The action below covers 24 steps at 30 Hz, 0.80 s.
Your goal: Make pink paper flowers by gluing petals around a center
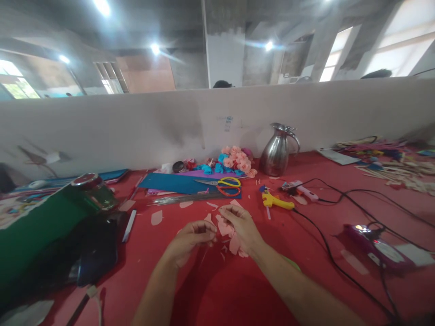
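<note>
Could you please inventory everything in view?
Flat tabletop: 1, red, foreground
Low wall: 1, white, back
Rectangular sheet: 1, blue, back centre
Metal scissors: 1, red and yellow handles, on sheet
Metal wires: bundle, grey, sheet's near edge
Paper flowers: many, mostly pink and blue, near wall
Rounded metal jug: 1, silver, near wall
Plastic glue gun: 1, yellow, right
Glossy device: 1, purple, right
Lidded jar: 1, red lid, left
Cut paper pieces: several, pink, centre
Other clutter: uncounted, mixed colours, both sides
Left hand and right hand: 2, bare, centre

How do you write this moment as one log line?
left hand: beside pink paper pieces; right hand: over them; held items: unclear; scissors: on blue sheet; yellow glue gun: on red table
</note>
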Each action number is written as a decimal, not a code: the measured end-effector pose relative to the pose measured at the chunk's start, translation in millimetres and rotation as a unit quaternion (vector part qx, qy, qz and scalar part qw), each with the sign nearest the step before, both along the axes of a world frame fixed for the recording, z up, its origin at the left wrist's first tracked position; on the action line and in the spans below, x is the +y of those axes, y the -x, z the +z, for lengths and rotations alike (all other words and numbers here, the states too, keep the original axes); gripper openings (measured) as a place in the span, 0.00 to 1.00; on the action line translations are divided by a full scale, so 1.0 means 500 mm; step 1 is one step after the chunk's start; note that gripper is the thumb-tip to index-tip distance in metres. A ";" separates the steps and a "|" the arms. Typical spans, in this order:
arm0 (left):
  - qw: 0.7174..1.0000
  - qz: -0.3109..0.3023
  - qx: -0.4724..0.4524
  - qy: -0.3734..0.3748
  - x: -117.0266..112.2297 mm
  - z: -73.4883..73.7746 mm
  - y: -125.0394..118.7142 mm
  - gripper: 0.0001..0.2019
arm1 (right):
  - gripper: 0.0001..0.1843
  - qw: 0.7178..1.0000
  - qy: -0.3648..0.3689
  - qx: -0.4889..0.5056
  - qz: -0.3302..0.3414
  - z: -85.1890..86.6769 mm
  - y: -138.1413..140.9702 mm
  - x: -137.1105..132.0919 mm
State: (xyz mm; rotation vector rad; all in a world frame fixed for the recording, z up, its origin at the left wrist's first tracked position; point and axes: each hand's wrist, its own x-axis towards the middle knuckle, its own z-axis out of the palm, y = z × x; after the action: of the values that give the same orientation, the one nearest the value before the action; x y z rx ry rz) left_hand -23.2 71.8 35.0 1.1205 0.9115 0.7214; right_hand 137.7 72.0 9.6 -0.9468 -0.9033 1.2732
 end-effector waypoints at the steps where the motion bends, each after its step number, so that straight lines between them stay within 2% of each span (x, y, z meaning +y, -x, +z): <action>1: 1.000 0.006 -0.002 -0.002 0.000 -0.002 -0.001 0.08 | 0.12 1.000 0.002 0.001 0.007 0.001 0.000 -0.001; 5: 1.000 0.017 -0.014 0.001 -0.001 -0.006 -0.007 0.08 | 0.14 1.000 0.016 0.000 0.025 0.002 0.002 -0.003; 11: 0.999 0.034 -0.013 0.007 0.003 -0.004 -0.006 0.05 | 0.13 0.999 0.028 -0.016 0.005 -0.013 -0.002 0.004; 13: 0.998 0.055 -0.010 0.009 0.006 -0.006 -0.004 0.04 | 0.13 0.998 0.026 -0.055 -0.033 -0.014 -0.020 0.027; 15: 0.995 0.098 -0.016 0.014 0.011 -0.010 -0.003 0.05 | 0.12 0.983 0.006 -0.167 -0.077 -0.008 -0.048 0.067; 16: 0.992 0.123 -0.024 0.018 0.013 -0.011 -0.002 0.05 | 0.11 0.960 -0.012 -0.267 -0.083 -0.003 -0.062 0.092; 17: 0.989 0.144 -0.031 0.022 0.015 -0.013 -0.001 0.06 | 0.11 0.915 -0.031 -0.393 -0.086 0.002 -0.076 0.119; 19: 0.984 0.168 -0.047 0.024 0.018 -0.017 0.002 0.08 | 0.14 0.768 -0.046 -0.636 -0.057 0.012 -0.098 0.171; 21: 0.982 0.177 -0.058 0.021 0.021 -0.021 0.008 0.09 | 0.19 0.710 -0.050 -0.702 -0.039 0.016 -0.109 0.213; 24: 0.979 0.186 -0.080 0.017 0.024 -0.025 0.018 0.09 | 0.21 0.664 -0.047 -0.747 -0.008 0.012 -0.112 0.250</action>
State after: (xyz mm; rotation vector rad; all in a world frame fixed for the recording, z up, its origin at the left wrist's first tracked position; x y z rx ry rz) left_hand -32.1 83.7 22.6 0.8556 1.0032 1.0825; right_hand 193.5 196.9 15.5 -1.9059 -2.1392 0.1064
